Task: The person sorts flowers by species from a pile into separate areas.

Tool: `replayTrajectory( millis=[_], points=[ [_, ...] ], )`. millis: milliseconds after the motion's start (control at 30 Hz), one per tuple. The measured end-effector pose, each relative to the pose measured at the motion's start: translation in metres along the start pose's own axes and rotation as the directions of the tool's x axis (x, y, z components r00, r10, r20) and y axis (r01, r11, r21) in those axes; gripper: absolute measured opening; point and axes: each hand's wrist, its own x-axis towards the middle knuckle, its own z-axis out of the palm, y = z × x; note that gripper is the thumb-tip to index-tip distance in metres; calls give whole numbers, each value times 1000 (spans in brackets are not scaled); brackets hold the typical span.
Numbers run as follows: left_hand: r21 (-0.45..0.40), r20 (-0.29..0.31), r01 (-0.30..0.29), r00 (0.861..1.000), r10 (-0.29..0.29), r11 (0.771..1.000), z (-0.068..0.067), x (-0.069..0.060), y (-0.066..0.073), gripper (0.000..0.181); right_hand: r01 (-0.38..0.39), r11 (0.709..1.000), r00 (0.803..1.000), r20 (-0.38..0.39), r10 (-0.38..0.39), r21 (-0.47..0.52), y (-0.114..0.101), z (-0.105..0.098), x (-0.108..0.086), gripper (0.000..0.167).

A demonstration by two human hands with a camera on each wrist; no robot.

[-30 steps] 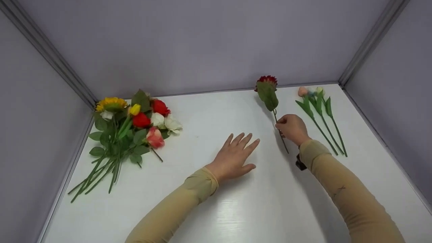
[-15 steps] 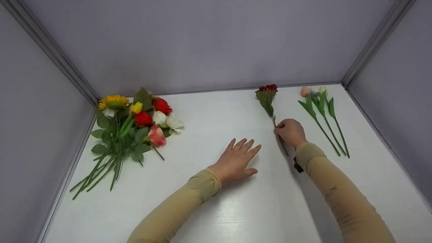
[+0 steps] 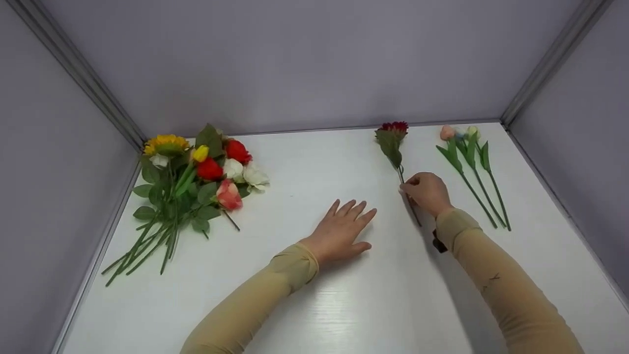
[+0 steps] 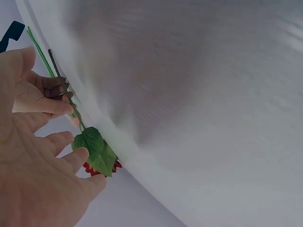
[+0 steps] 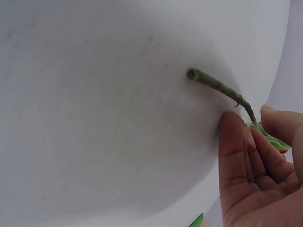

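While the left hand [image 3: 339, 233] spreads its fingers loosely apart above the white table [image 3: 324, 309], the right hand [image 3: 426, 192] pinches the stem of a red flower [image 3: 390, 142] between thumb and fingers. The flower lies toward the table's back edge, its head pointing away from the person, with three tulips [image 3: 470, 151] just to its right and a mixed bunch of flowers [image 3: 183, 186] well apart on the left.

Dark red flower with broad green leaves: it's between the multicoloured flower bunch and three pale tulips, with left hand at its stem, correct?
Wrong hand: in the head view, the right hand, not the left hand, is at the stem of the dark red flower. The rest stands.
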Motion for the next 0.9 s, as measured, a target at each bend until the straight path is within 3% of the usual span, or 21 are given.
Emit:
replayTrajectory(
  millis=[167, 267, 400, 533, 667, 900],
  points=[
    [2, -44, 16, 999, -16, 1000, -5, -3, -11, 75, 70, 997, 995, -70, -72, -29, -3, 1, -4, 31],
    [-24, -98, 40, 994, -42, 999, -10, -9, -24, 71, 149, 985, 978, -131, -160, -86, -9, 5, -4, 34],
    [-81, -171, 93, 980, -105, 992, -21, -25, -49, 66, 291, 937, 931, -170, -324, -195, -22, 14, -4, 34],
    [-114, -229, 165, 955, -188, 980, -36, -48, -82, 62, 408, 865, 876, -141, -461, -292, -40, 29, -11, 36],
    [-137, -295, 262, 910, -292, 955, -49, -79, -121, 55, 487, 812, 850, -38, -525, -323, -56, 51, -24, 45],
    [-217, -378, 430, 790, -482, 876, -53, -145, -187, 43, 559, 749, 827, 183, -531, -355, -88, 93, -49, 60]
  ],
)
